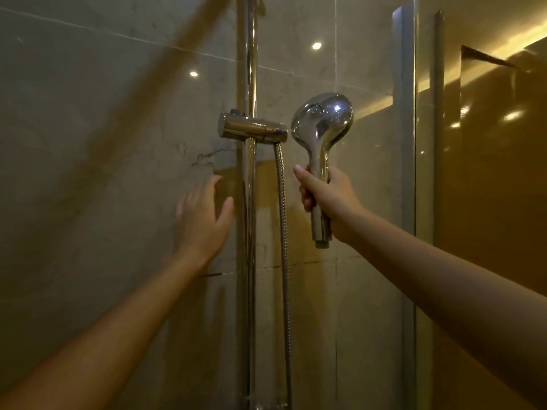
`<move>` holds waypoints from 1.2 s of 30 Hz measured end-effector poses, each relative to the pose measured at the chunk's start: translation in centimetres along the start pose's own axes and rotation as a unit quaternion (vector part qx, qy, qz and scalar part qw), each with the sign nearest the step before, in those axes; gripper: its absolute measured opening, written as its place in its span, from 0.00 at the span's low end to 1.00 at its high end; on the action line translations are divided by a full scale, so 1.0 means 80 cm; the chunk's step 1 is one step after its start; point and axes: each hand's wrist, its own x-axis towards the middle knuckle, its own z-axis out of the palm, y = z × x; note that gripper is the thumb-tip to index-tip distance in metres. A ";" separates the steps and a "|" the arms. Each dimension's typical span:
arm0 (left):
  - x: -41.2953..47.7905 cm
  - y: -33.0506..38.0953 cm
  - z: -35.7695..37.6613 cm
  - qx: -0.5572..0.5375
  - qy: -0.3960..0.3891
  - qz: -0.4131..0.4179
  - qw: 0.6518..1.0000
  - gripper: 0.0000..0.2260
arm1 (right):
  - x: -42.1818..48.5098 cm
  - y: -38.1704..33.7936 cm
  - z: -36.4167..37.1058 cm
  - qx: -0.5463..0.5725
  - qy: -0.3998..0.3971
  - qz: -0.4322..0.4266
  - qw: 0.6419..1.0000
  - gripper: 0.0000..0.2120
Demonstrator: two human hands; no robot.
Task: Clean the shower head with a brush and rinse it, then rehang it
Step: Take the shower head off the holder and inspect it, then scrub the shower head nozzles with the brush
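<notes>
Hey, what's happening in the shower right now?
A person is standing at the shower wall with both arms raised. The right hand grips the chrome shower head by its handle, upright and just to the right of the holder on the vertical rail. The head is not in the holder. The left hand is open and empty, close to the tiled wall left of the rail. The metal hose hangs below the holder. No brush is in view.

free: gap between holder [253, 128] and shower head [322, 119] | blocked: rail [250, 69], hose [282, 217] | right: glass edge [404, 113]
</notes>
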 end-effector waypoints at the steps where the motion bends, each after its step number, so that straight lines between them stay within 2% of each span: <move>1: -0.017 0.021 0.000 -0.085 -0.006 -0.011 0.996 0.16 | -0.011 0.001 0.001 0.016 -0.013 0.022 1.000 0.15; 3: -0.059 0.060 -0.002 -0.207 -0.069 -0.037 0.975 0.08 | -0.037 0.001 0.005 0.081 -0.063 0.078 0.992 0.15; 4: -0.081 0.077 -0.004 -0.269 -0.121 -0.067 0.953 0.07 | -0.053 0.003 0.008 0.110 -0.088 0.101 0.985 0.15; 7: -0.146 0.110 -0.008 -0.457 -0.229 -0.198 0.836 0.07 | -0.099 0.022 0.016 0.064 -0.130 0.108 0.984 0.14; 8: -0.167 0.116 -0.008 -0.490 -0.229 -0.236 0.807 0.07 | -0.115 0.031 0.019 0.033 -0.144 0.102 0.984 0.14; 9: -0.188 0.121 -0.008 -0.497 -0.216 -0.266 0.797 0.07 | -0.132 0.040 0.022 0.012 -0.155 0.099 0.983 0.13; 13: -0.264 0.114 -0.008 -0.404 -0.157 -0.352 0.829 0.06 | -0.195 0.081 0.033 -0.015 -0.195 0.099 0.976 0.15; 16: -0.318 0.095 -0.024 -0.308 -0.107 -0.394 0.860 0.07 | -0.235 0.109 0.054 -0.031 -0.224 0.079 0.971 0.09; 18: -0.348 0.088 -0.048 -0.272 -0.069 -0.397 0.874 0.09 | -0.259 0.123 0.076 -0.057 -0.230 0.071 0.969 0.14; 20: -0.380 0.076 -0.069 -0.247 -0.054 -0.421 0.871 0.07 | -0.285 0.135 0.102 -0.058 -0.252 0.084 0.962 0.16; 22: -0.414 0.062 -0.093 -0.224 -0.054 -0.457 0.859 0.12 | -0.314 0.148 0.129 -0.072 -0.299 0.077 0.948 0.15; 26: -0.478 0.028 -0.149 -0.229 -0.093 -0.496 0.832 0.02 | -0.358 0.163 0.177 -0.117 -0.417 0.067 0.899 0.08; 28: -0.501 0.008 -0.174 -0.220 -0.126 -0.520 0.816 0.02 | -0.363 0.161 0.195 -0.182 -0.501 0.080 0.842 0.10; 30: -0.520 -0.014 -0.193 -0.229 -0.156 -0.548 0.790 0.05 | -0.360 0.152 0.214 -0.262 -0.571 0.041 0.777 0.09; 31: -0.527 -0.024 -0.200 -0.250 -0.170 -0.555 0.775 0.06 | -0.359 0.144 0.227 -0.289 -0.586 0.009 0.757 0.08; 33: -0.541 -0.041 -0.208 -0.293 -0.195 -0.567 0.744 0.10 | -0.357 0.124 0.260 -0.330 -0.573 -0.056 0.748 0.08; 36: -0.559 -0.062 -0.204 -0.291 -0.227 -0.611 0.701 0.13 | -0.354 0.097 0.325 -0.352 -0.530 -0.128 0.761 0.06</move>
